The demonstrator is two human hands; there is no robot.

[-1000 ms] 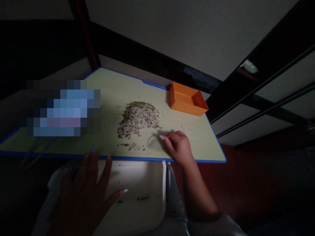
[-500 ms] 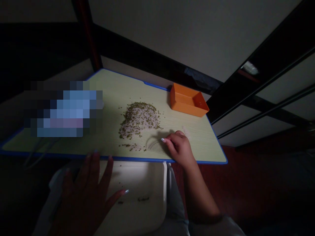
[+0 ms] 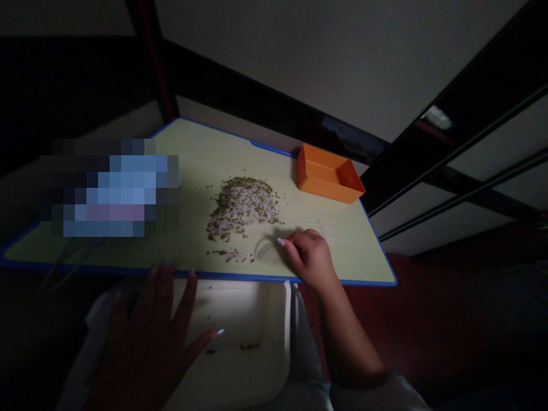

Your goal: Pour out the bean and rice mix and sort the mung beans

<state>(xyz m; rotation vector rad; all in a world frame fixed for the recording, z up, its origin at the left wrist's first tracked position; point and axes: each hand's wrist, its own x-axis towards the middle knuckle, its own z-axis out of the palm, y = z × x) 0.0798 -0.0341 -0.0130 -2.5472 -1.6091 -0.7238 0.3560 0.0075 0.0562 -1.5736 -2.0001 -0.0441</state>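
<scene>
The grains [image 3: 246, 205] are green and pinkish-white, the box [image 3: 327, 185] orange.

The box [image 3: 327, 191] is showing smooth plastic; the tabletop [image 3: 351, 254] is displaying wood-like grain; the pile [image 3: 248, 204] is presenting granular roughness.

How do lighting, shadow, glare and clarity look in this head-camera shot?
Head view: dim overall, the left hand in deep gloom, the right hand better lit, with a soft shadow beside it on the tabletop; head view: an apparent bright reflection on the dark trim at upper right; head view: mosaic blocks hide the tabletop's left, while edges of the orange box read clearly.
</scene>
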